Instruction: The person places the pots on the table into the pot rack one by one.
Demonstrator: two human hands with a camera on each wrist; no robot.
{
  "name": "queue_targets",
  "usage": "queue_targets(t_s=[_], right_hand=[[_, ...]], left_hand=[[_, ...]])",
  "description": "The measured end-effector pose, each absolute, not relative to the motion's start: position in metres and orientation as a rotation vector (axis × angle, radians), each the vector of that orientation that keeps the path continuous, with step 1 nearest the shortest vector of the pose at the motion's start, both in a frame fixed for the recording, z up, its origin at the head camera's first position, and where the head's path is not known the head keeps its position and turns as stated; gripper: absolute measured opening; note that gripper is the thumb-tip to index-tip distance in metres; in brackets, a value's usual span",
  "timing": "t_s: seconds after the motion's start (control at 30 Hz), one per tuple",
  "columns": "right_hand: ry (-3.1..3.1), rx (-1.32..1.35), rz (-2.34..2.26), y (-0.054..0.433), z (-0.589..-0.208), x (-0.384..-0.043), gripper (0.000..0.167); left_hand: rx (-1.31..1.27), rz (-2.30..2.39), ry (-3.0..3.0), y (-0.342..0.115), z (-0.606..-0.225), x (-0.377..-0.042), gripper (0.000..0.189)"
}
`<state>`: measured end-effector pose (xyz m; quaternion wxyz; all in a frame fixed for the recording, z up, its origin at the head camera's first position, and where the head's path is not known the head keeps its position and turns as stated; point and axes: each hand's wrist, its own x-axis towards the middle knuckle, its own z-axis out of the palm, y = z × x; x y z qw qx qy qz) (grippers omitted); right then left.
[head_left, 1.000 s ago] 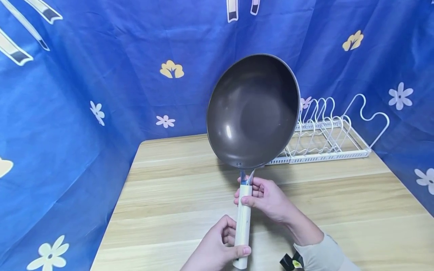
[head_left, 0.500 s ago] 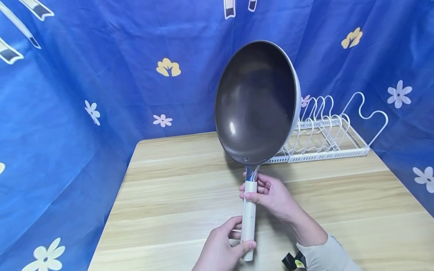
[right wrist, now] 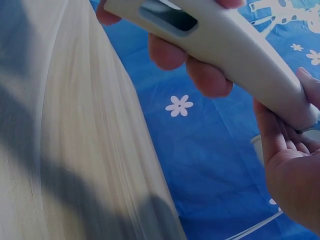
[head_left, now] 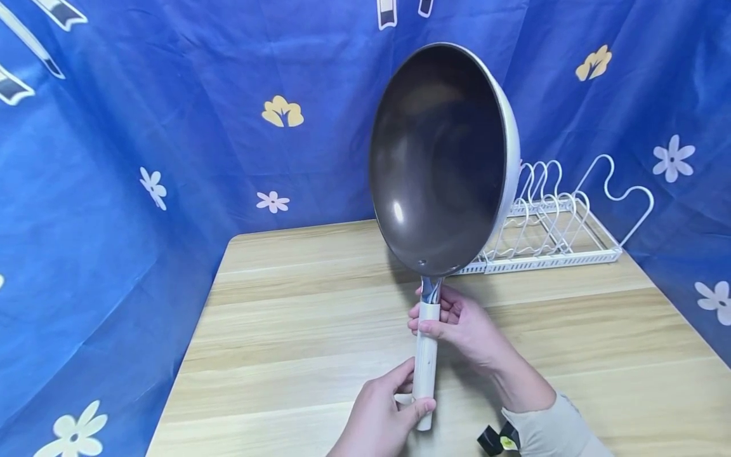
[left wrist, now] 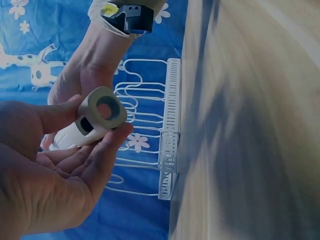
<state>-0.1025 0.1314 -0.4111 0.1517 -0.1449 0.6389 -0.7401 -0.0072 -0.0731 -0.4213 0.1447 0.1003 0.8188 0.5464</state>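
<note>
The deep round pan with a dark brown inside [head_left: 442,158] stands tall above both hands, its hollow turned slightly leftward and its pale outer wall showing on the right. Its long off-white handle [head_left: 424,374] runs down between the hands, held up off the tabletop. The right hand [head_left: 471,330] pinches the handle's upper end, thumb in front and fingers curled behind, just below the shiny metal neck [head_left: 431,290]. The left hand [head_left: 379,409] grips the lower end between thumb and fingers. Beyond the right hand and to its right sits a white wire rack with looped dividers [head_left: 548,261]; the pan hides its left end. A small black device [head_left: 490,440] is at the right wrist, by a beige sleeve [head_left: 551,428]. Beneath the hands lies a pale wood-grain tabletop [head_left: 274,330], and behind it hangs a blue flower-printed curtain [head_left: 331,158]
</note>
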Motion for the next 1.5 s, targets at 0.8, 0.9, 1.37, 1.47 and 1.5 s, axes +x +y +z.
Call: queue_targets(t_s=[0.8,0.9,1.37,1.47,1.5], right_hand=[[1.905,-0.524,-2.254,0.156,-0.394,-0.1,0.04],[1.948,-0.51,-2.247,0.16,-0.393,-0.099,0.041],[2.19,-0.511,-2.212,0.18,-0.387,-0.089,0.04],[2.215,-0.503,-2.221,0.181,-0.387,-0.087,0.04],[2.221,-0.497,-2.222,0.182,-0.387,-0.087,0.041]], left_hand=[[0.451,1.605,2.312,-0.054,-0.415,-0.026,0.052],[0.477,1.582,2.323,-0.052,-0.414,-0.029,0.051],[0.562,1.548,2.214,-0.041,-0.417,-0.043,0.056],[0.58,1.54,2.202,-0.038,-0.418,-0.046,0.056],[0.584,1.536,2.199,-0.037,-0.418,-0.047,0.056]])
